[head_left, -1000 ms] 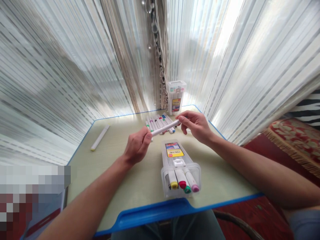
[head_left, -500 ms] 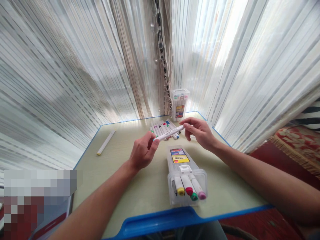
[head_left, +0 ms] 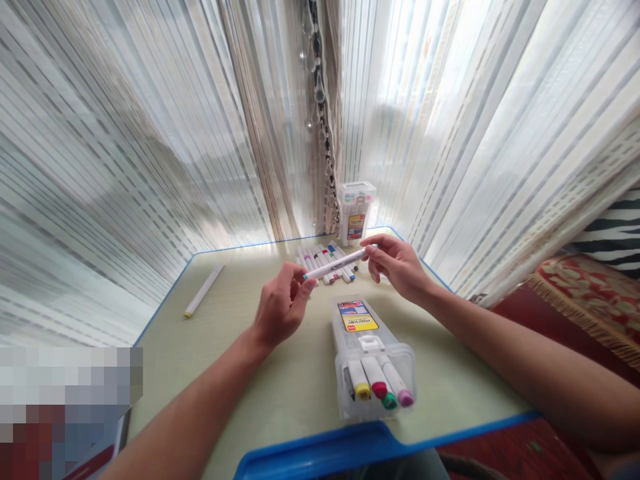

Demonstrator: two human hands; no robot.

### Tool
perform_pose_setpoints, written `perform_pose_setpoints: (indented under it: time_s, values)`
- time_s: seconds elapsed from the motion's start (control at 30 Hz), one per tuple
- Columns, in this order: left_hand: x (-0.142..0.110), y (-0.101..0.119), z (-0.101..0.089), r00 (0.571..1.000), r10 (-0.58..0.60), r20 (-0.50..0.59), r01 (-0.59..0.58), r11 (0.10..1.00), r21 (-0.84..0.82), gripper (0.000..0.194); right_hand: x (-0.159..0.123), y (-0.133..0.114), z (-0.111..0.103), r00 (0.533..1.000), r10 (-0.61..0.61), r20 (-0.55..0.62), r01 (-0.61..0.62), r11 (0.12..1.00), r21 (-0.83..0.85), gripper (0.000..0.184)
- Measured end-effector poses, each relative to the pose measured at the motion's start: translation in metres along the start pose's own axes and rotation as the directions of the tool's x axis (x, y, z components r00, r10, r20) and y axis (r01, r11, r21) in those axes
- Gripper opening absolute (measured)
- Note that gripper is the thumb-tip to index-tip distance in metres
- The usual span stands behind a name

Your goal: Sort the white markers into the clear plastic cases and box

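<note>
The single head-worn camera looks from close above the six-o'clock edge of the pale-green bench (head_left: 180,353), tilted down and facing twelve o'clock, wide enough to take in the string curtain (head_left: 150,133) behind it.

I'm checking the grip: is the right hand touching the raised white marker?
Touching. The head view shows the right hand pinching one end of the raised white marker between thumb and fingers.

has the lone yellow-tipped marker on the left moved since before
No, the yellow-tipped marker lies in the same place against the blue table rim.
</note>
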State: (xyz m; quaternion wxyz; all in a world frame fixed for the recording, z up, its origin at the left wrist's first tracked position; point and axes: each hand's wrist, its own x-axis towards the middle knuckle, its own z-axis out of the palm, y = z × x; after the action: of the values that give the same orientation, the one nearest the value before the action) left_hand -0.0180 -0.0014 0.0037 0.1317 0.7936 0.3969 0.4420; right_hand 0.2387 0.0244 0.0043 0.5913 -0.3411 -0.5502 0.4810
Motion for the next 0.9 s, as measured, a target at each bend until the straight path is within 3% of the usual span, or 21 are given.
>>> perform_pose_setpoints:
  time_s: [0.53, 0.73, 0.9]
  values:
    - [-0.001, -0.004, 0.003, 0.985, -0.168, -0.047, 0.152, 0.958, -0.244, 0.023, -0.002, -0.003, 0.003, 0.998, 0.040, 0.038, -0.043, 0.997, 0.066, 0.026]
    - [0.006, 0.002, 0.006, 0.957, -0.268, -0.115, 0.179, 0.851, -0.493, 0.025, -0.005, -0.006, 0.005, 0.992, 0.106, 0.061, -0.114, 0.983, 0.141, 0.028]
    - [0.012, 0.006, 0.006, 0.923, -0.361, -0.137, 0.214, 0.773, -0.597, 0.024, -0.005, -0.006, 0.008, 0.986, 0.138, 0.091, -0.153, 0.972, 0.178, 0.030]
